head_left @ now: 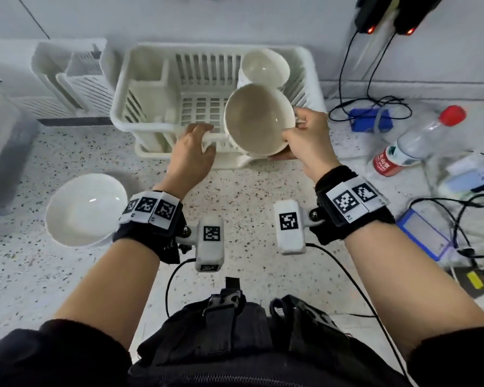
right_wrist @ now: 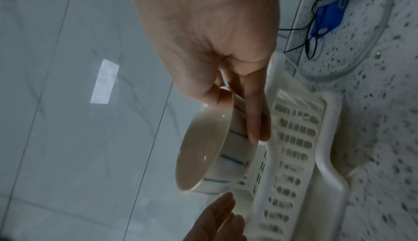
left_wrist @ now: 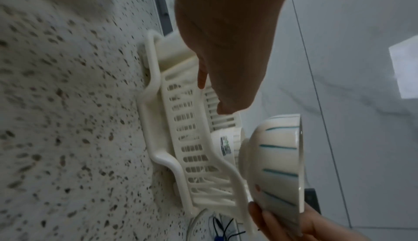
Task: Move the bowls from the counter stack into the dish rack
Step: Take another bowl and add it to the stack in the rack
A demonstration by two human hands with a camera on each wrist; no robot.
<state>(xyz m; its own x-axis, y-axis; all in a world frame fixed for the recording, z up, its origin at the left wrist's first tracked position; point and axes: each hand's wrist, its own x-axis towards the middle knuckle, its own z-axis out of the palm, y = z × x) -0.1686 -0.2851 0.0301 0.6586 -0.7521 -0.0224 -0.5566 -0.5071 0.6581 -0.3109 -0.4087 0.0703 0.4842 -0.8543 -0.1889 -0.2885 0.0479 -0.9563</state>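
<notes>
A cream plastic dish rack [head_left: 151, 107] stands at the back of the speckled counter. One white bowl [head_left: 264, 67] leans on edge in its back right corner. My right hand [head_left: 294, 127] grips a second bowl [head_left: 259, 118] by the rim, thumb inside, and holds it tilted over the rack's front right part. This bowl [right_wrist: 203, 155] has blue stripes outside. My left hand [head_left: 204, 141] is open, its fingers straight over the rack's front rim [left_wrist: 158, 157], just left of the held bowl [left_wrist: 278, 164]. Another white bowl [head_left: 85, 209] sits upright on the counter at the left.
A second white rack [head_left: 70, 76] stands at the back left, a grey box [head_left: 0, 135] at the far left. Right of the rack lie a blue device [head_left: 370, 120], black cables, a red-capped water bottle [head_left: 419, 141] and a blue-edged gadget [head_left: 425, 233].
</notes>
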